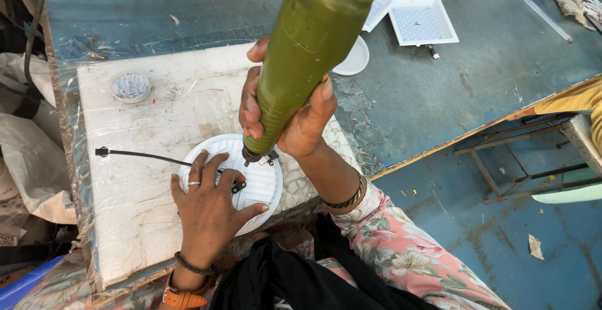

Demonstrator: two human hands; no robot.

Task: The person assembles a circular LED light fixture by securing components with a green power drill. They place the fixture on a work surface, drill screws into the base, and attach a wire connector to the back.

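Green plastic screwdriver (301, 59) gripped, right hand (295, 118); left hand (210, 206) flat on ribbed round disc (266, 184).

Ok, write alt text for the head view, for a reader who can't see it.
A right hand holds a green power screwdriver tip-down on a round white disc, while the left hand presses the disc flat. The disc lies on a white slab with a black cable and a small cup.

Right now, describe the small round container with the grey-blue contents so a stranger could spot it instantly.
Start at the white slab wrapped in clear film on the blue table. Go to its far left corner, away from the left hand pressing the round white panel. There sits the small round container: much smaller than the panel, rimmed, filled with pale grey-blue bits.
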